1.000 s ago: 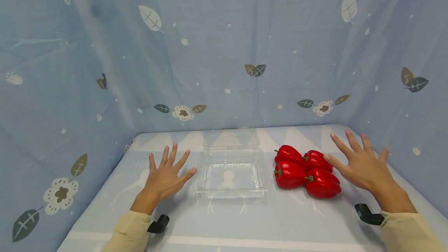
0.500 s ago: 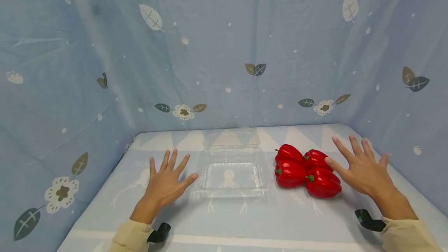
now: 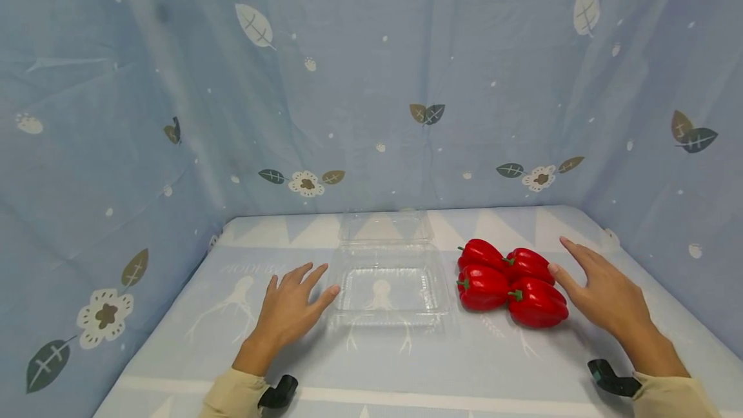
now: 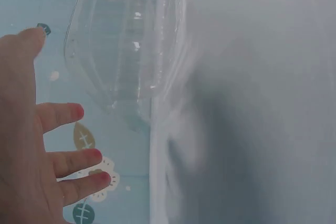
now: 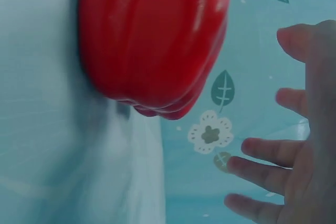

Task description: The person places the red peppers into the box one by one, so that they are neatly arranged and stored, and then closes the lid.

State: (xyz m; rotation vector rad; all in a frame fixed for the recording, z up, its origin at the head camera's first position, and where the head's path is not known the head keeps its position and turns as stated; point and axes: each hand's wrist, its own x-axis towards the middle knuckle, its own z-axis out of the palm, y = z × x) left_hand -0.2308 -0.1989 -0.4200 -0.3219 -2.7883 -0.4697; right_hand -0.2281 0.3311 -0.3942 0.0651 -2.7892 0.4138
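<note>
A clear plastic clamshell box [image 3: 383, 289] lies opened out on the table, its lid [image 3: 386, 228] folded back toward the rear wall. My left hand [image 3: 290, 311] hovers just left of the box, fingers apart and holding nothing; the left wrist view shows the box's clear side [image 4: 126, 40] beyond the thumb. To the right of the box, several red bell peppers [image 3: 538, 303] with green stems sit in a tight cluster. My right hand [image 3: 609, 295] is beside their right side, fingers extended and nothing in its grasp. One pepper [image 5: 152, 35] fills much of the right wrist view.
The table [image 3: 406, 366] has a pale blue and white patterned cover. Blue cloth [image 3: 371, 82] printed with leaves and flowers walls it in at the back and both sides. A black wrist device [image 3: 612, 378] juts out below each hand.
Both hands have lowered, and their spread fingers have drawn closer together. The left hand has shifted right toward the box. Box and peppers stay where they were.
</note>
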